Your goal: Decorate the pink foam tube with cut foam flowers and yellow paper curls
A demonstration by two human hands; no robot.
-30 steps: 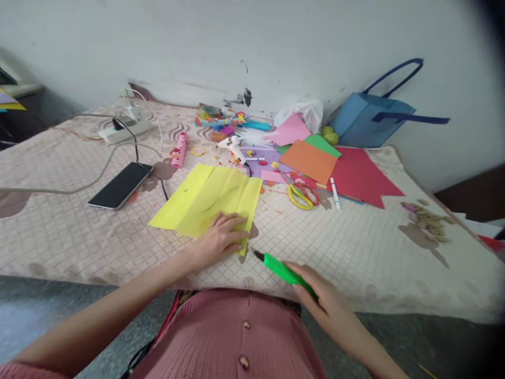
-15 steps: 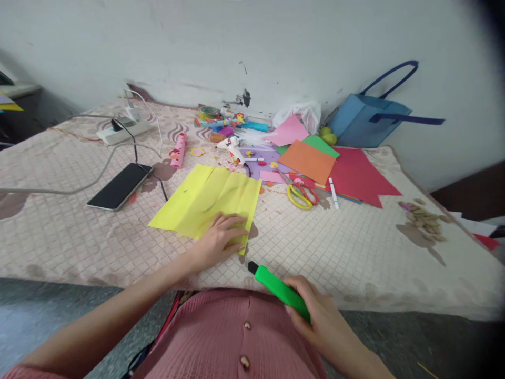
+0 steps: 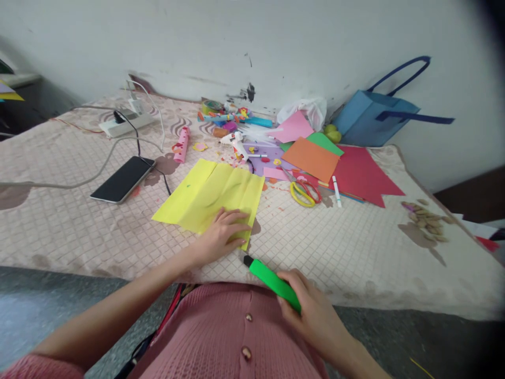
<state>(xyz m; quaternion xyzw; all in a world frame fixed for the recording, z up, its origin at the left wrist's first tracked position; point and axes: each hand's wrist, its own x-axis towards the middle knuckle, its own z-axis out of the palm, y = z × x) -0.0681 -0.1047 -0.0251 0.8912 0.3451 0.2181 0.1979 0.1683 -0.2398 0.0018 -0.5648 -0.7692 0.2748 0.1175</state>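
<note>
A creased sheet of yellow paper (image 3: pixel 201 195) lies on the cloth in front of me. My left hand (image 3: pixel 224 236) rests flat on its lower right part, fingers stretched toward the folded right edge. In my right hand (image 3: pixel 307 305) is a green utility knife (image 3: pixel 274 279), gripped by its body. Its black tip points up and left, just below the paper's lower right corner and apart from the paper. Whether the blade is out is too blurred to tell. Scissors with yellow handles (image 3: pixel 302 196) and red-handled scissors (image 3: pixel 314 190) lie to the right of the paper.
A phone (image 3: pixel 123 180) and a power strip (image 3: pixel 128 124) with cables lie left. Behind the paper are a glue gun (image 3: pixel 235 143), a pink roll (image 3: pixel 182 145) and coloured sheets (image 3: pixel 311 158). A white marker (image 3: pixel 336 191), peanuts (image 3: pixel 428 218) and a blue bag (image 3: pixel 371 118) stand or lie right.
My right hand has brought the utility knife slightly left and up, nearer the paper's lower corner. The left hand stays on the paper. The whole view has shifted a little.
</note>
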